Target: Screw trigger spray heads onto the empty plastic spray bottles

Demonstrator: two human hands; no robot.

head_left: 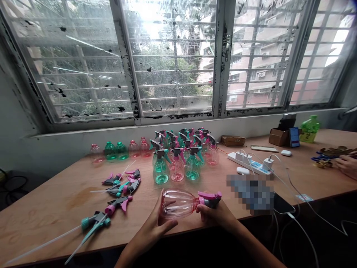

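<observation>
A clear pink spray bottle (178,203) lies on its side in the air above the table's front edge, its base to the left. My left hand (160,219) is wrapped round the base end. At the neck, my right hand (213,214) grips the pink-and-grey spray head (209,199), which sits on the bottle's mouth. Beyond them stand several green and pink spray bottles (177,165) fitted with heads. Loose trigger heads with thin tubes, such as a pink-and-grey one (118,204) and a teal one (96,221), lie on the left.
Several headless bottles (111,150) line the back left by the window wall. On the right are a white power strip (251,163) with cables, a dark phone (283,204), a cardboard box (279,137) and a green bag (309,129). Another person's hand (347,163) is at the right edge.
</observation>
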